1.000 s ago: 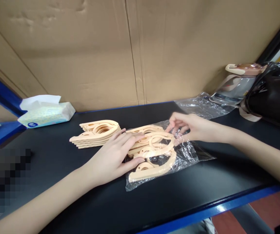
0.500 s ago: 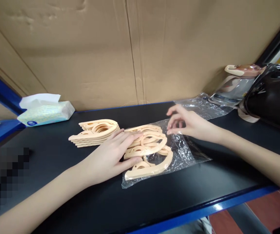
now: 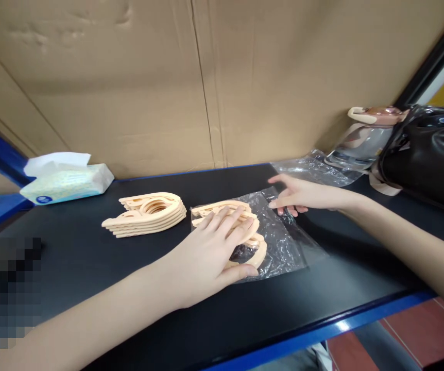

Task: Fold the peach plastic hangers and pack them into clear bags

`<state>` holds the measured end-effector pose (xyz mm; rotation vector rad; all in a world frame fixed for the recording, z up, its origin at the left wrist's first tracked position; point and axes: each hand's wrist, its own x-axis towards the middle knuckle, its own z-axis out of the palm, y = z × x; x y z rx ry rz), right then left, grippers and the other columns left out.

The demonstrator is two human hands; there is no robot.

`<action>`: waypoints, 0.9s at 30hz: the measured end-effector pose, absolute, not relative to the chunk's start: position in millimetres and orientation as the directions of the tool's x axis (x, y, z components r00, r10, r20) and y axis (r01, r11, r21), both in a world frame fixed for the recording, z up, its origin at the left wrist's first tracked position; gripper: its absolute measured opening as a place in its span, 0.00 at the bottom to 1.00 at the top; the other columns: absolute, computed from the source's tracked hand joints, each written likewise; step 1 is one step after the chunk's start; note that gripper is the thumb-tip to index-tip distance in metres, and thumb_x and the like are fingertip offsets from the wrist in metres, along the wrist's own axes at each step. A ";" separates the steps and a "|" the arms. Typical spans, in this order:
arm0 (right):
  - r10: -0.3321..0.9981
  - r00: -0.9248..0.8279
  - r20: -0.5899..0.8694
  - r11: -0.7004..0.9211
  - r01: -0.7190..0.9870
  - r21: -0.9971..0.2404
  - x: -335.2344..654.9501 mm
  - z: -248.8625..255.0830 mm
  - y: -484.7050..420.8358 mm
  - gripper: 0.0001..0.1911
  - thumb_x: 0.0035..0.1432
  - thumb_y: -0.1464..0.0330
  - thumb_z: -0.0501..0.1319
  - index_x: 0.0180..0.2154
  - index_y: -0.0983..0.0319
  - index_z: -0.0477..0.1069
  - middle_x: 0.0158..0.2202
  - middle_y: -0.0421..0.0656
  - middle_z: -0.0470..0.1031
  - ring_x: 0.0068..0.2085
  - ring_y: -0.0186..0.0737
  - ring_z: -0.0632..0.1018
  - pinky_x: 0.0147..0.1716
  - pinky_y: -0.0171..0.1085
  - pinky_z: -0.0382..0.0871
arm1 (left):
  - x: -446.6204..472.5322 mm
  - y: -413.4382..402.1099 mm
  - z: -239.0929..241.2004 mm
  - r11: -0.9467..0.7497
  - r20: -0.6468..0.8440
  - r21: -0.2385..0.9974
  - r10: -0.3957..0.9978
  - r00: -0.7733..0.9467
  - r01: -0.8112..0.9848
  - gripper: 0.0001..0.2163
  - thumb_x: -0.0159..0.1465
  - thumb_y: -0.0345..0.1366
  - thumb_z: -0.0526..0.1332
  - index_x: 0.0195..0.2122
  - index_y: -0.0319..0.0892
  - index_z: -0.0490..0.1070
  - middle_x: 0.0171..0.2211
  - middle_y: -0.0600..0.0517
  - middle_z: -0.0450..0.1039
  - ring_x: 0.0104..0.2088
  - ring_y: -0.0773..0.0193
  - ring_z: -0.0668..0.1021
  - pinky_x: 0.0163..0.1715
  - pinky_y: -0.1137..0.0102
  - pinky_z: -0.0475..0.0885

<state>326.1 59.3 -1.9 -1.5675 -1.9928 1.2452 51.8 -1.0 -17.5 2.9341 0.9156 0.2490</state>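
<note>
My left hand lies open and flat on a clear plastic bag, fingers spread. Inside the bag are several beige plastic folding hangers, folded up and partly hidden beneath that hand. At the bag's far right edge is my right hand. Its thumb and curled fingers close on the film, while the index finger sticks out. Left of the bag, apart from it, a neat stack of the same beige folded hangers rests on the black table.
A tissue pack sits at the back left. Toward the back right are another clear plastic sheet or bag, a water bottle and a black bag. Cardboard stands along the table's rear edge.
My left hand has shifted right, off the stack's side and further onto the bagged hangers. My right hand has come down onto the bag's edge, its fingers closing there.
</note>
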 end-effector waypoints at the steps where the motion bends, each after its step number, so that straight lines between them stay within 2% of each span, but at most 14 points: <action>1: 0.883 -0.383 -0.272 0.008 0.591 -0.806 326.3 -1.1 59.2 0.46 0.53 0.60 0.68 0.65 0.66 0.47 0.27 0.37 0.75 0.23 0.32 0.70 0.18 0.32 0.60 | 55.5 -0.5 -18.9 -0.819 0.120 0.103 0.574 0.810 0.564 0.33 0.70 0.59 0.47 0.68 0.41 0.53 0.69 0.41 0.53 0.69 0.44 0.55 0.65 0.48 0.57; 4: 0.857 -0.466 -0.221 0.033 0.477 -0.878 326.4 1.1 58.4 0.47 0.55 0.65 0.67 0.68 0.66 0.43 0.24 0.35 0.74 0.20 0.30 0.65 0.19 0.32 0.58 | 65.3 -2.3 -21.6 -0.788 0.074 0.118 0.614 0.786 0.604 0.33 0.70 0.58 0.47 0.69 0.41 0.52 0.70 0.39 0.50 0.69 0.40 0.53 0.64 0.42 0.56; 7: 0.863 -0.494 -0.109 0.090 0.361 -0.928 322.1 3.8 54.0 0.46 0.57 0.66 0.65 0.69 0.65 0.43 0.23 0.33 0.73 0.20 0.29 0.65 0.19 0.32 0.58 | 72.1 -6.1 -24.1 -0.769 0.104 0.129 0.639 0.763 0.626 0.31 0.70 0.58 0.48 0.69 0.47 0.53 0.70 0.40 0.48 0.69 0.37 0.52 0.63 0.37 0.54; 11: 0.873 -0.488 0.018 0.151 0.234 -0.961 310.3 2.5 46.2 0.46 0.57 0.67 0.66 0.69 0.64 0.43 0.21 0.31 0.72 0.21 0.30 0.69 0.21 0.32 0.63 | 76.2 -8.4 -26.8 -0.792 0.122 0.128 0.610 0.783 0.597 0.31 0.68 0.57 0.54 0.68 0.50 0.55 0.70 0.40 0.49 0.69 0.34 0.53 0.61 0.34 0.54; 15: 0.876 -0.478 0.068 0.152 0.139 -0.979 302.4 -6.6 44.6 0.43 0.58 0.67 0.66 0.68 0.62 0.46 0.23 0.33 0.74 0.23 0.33 0.74 0.23 0.33 0.69 | 76.4 -8.4 -28.0 -0.793 0.160 0.144 0.610 0.776 0.593 0.32 0.67 0.58 0.56 0.68 0.52 0.55 0.69 0.40 0.52 0.67 0.34 0.56 0.60 0.31 0.54; 19: 0.854 -0.515 0.073 0.115 0.050 -0.992 301.0 -13.5 46.3 0.37 0.63 0.68 0.59 0.68 0.62 0.45 0.29 0.40 0.80 0.30 0.37 0.80 0.34 0.39 0.75 | 73.7 -9.6 -29.1 -0.791 0.198 0.208 0.610 0.767 0.575 0.28 0.67 0.56 0.57 0.65 0.50 0.60 0.69 0.41 0.52 0.68 0.36 0.55 0.62 0.33 0.53; 21: 0.830 -0.547 0.109 0.139 0.014 -0.990 300.6 -15.6 46.3 0.36 0.63 0.70 0.58 0.68 0.61 0.45 0.33 0.41 0.81 0.35 0.38 0.81 0.40 0.42 0.76 | 71.4 -10.5 -30.0 -0.784 0.259 0.267 0.619 0.742 0.561 0.30 0.69 0.51 0.57 0.67 0.45 0.53 0.70 0.39 0.48 0.70 0.41 0.53 0.64 0.38 0.55; 24: 0.782 -0.599 0.172 0.266 0.072 -0.961 298.7 -19.5 44.8 0.43 0.59 0.72 0.60 0.70 0.60 0.41 0.40 0.41 0.81 0.44 0.40 0.81 0.51 0.47 0.72 | 68.3 -11.8 -31.8 -0.778 0.360 0.317 0.627 0.691 0.542 0.35 0.71 0.47 0.56 0.70 0.42 0.36 0.72 0.37 0.39 0.71 0.47 0.48 0.66 0.45 0.56; 27: 0.746 -0.618 0.247 0.448 0.192 -0.873 295.5 -26.2 43.3 0.45 0.60 0.67 0.62 0.70 0.57 0.39 0.49 0.45 0.79 0.55 0.43 0.76 0.62 0.53 0.62 | 66.9 -12.4 -33.1 -0.805 0.393 0.292 0.594 0.702 0.517 0.34 0.72 0.44 0.55 0.70 0.44 0.33 0.72 0.39 0.36 0.72 0.48 0.44 0.67 0.46 0.55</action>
